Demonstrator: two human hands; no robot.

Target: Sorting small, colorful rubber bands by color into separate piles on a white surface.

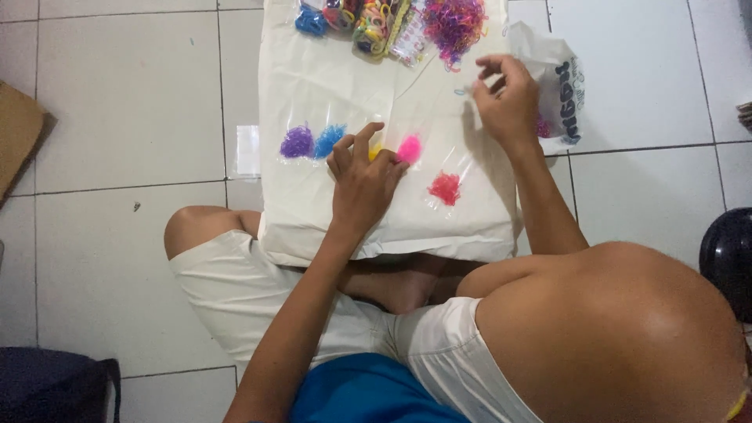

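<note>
On the cream sheet before you, a purple pile and a blue pile of tiny bands lie leftmost. Your left hand rests loosely curled over the yellow pile, touching the pink pile. A red pile lies nearby. Your right hand pinches narrowly; what it holds, I cannot tell.

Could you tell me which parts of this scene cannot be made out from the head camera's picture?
- Yellow pile: mostly covered by the left hand.
- What the right hand pinches: too small to tell.
- Mixed bundle of coloured bands: cut off by the top edge.
- Plastic bag: contents partly hidden behind the right hand.
</note>
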